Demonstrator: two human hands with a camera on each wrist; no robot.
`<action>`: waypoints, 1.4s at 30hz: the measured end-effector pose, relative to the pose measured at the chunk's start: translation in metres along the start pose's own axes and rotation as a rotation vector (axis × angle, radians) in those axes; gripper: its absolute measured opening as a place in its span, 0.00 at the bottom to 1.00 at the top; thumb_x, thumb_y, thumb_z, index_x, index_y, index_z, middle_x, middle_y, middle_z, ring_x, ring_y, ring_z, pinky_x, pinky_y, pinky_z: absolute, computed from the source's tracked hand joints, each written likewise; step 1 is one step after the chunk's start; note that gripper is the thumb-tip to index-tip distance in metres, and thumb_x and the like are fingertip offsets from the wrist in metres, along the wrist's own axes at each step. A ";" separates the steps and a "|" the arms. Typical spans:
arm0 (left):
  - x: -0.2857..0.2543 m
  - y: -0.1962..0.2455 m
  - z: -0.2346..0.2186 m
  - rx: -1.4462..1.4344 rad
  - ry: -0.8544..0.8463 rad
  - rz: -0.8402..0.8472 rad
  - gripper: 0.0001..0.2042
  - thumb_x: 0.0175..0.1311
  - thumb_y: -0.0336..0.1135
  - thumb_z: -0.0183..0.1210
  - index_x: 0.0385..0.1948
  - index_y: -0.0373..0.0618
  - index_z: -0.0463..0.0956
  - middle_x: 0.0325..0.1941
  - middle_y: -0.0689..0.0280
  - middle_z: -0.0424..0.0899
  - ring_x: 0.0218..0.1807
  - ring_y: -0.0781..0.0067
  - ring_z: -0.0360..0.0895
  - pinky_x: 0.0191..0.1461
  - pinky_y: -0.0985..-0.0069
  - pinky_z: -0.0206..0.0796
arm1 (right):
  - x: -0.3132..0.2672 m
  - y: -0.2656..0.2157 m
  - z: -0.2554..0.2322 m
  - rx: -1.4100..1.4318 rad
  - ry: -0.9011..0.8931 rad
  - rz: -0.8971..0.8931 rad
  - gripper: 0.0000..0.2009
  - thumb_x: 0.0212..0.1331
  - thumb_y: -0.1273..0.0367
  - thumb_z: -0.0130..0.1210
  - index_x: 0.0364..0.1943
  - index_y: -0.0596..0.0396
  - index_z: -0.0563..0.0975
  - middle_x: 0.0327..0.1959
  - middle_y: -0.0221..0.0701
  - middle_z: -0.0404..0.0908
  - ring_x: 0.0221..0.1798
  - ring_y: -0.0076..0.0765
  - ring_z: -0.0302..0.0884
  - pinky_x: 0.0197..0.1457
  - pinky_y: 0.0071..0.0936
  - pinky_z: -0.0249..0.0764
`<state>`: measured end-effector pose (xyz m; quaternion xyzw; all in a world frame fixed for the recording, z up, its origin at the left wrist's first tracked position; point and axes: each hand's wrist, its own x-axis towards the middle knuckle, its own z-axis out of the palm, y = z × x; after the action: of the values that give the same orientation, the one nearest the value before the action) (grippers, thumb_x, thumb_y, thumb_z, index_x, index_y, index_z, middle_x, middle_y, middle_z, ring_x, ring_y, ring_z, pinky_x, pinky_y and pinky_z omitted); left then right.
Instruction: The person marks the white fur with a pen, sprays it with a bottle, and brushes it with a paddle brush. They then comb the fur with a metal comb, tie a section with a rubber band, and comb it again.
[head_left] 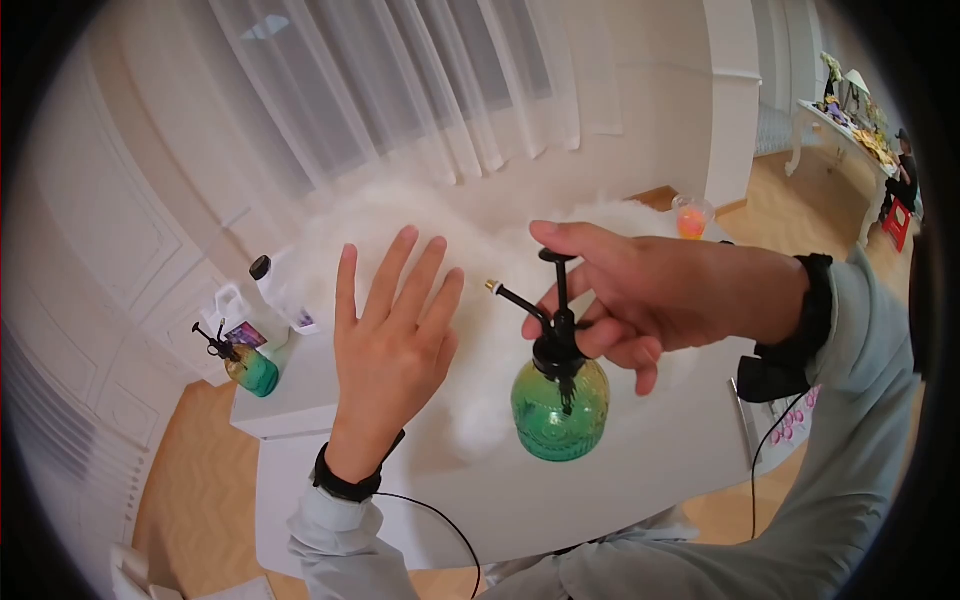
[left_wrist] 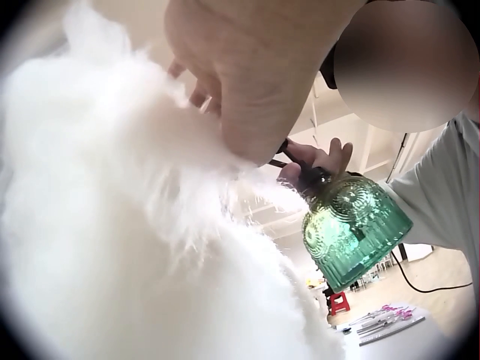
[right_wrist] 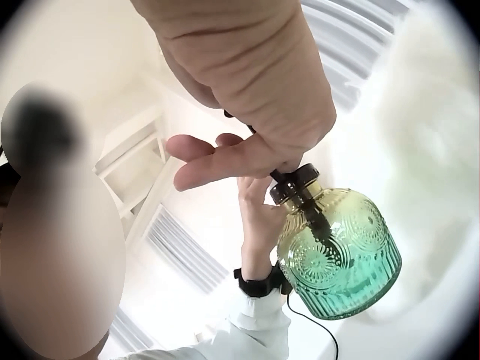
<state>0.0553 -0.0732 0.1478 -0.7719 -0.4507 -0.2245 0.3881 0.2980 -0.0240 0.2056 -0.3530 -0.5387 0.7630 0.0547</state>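
Note:
A green and yellow glass spray bottle (head_left: 561, 420) with a black pump hangs upright from my right hand (head_left: 655, 295). Fingers curl about its neck, and the thumb lies by the top of the plunger. The brass-tipped nozzle (head_left: 492, 286) points left, toward my left hand (head_left: 393, 345). That hand is spread palm down with straight fingers over a fluffy white furry thing (head_left: 480, 420). Up close in the left wrist view, long white fur (left_wrist: 112, 225) overlaps the fingertips. Embossed round patterns show on the bottle's glass in the right wrist view.
On the left of the white table (head_left: 640, 480) stand a second spray bottle (head_left: 255, 372) and a black-capped white bottle (head_left: 278, 285). A clear cup with something orange (head_left: 691, 222) is at the back right. Pink-patterned items (head_left: 795, 425) lie right. Cables trail from both wrists.

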 end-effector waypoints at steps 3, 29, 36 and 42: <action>-0.002 -0.001 0.004 0.016 0.027 0.025 0.20 0.40 0.24 0.62 0.41 0.46 0.80 0.59 0.65 0.77 0.68 0.61 0.66 0.73 0.44 0.48 | 0.006 -0.007 -0.003 -0.025 0.002 -0.014 0.36 0.63 0.40 0.41 0.48 0.67 0.69 0.15 0.25 0.69 0.14 0.23 0.67 0.33 0.22 0.78; 0.018 0.061 0.044 -0.117 -0.100 0.180 0.22 0.45 0.28 0.63 0.48 0.46 0.78 0.56 0.63 0.79 0.56 0.61 0.76 0.62 0.61 0.68 | -0.037 -0.050 -0.048 -0.619 0.606 -0.044 0.35 0.59 0.39 0.51 0.32 0.66 0.80 0.08 0.21 0.65 0.06 0.11 0.48 0.11 0.17 0.42; 0.017 0.060 0.045 -0.155 -0.083 0.165 0.23 0.45 0.28 0.63 0.49 0.46 0.78 0.57 0.63 0.79 0.56 0.63 0.77 0.60 0.64 0.69 | -0.030 -0.012 -0.071 -0.286 0.416 0.071 0.30 0.61 0.43 0.48 0.37 0.62 0.79 0.08 0.16 0.62 0.07 0.10 0.42 0.12 0.12 0.43; 0.030 0.066 0.046 -0.205 -0.018 0.143 0.24 0.47 0.27 0.61 0.51 0.47 0.77 0.60 0.62 0.76 0.60 0.59 0.73 0.63 0.59 0.65 | -0.066 -0.005 -0.079 -0.243 0.576 -0.005 0.34 0.60 0.40 0.48 0.38 0.64 0.79 0.08 0.19 0.65 0.06 0.07 0.47 0.09 0.10 0.40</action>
<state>0.1269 -0.0400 0.1149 -0.8395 -0.3727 -0.2344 0.3183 0.3925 0.0091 0.2277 -0.5575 -0.5892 0.5613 0.1644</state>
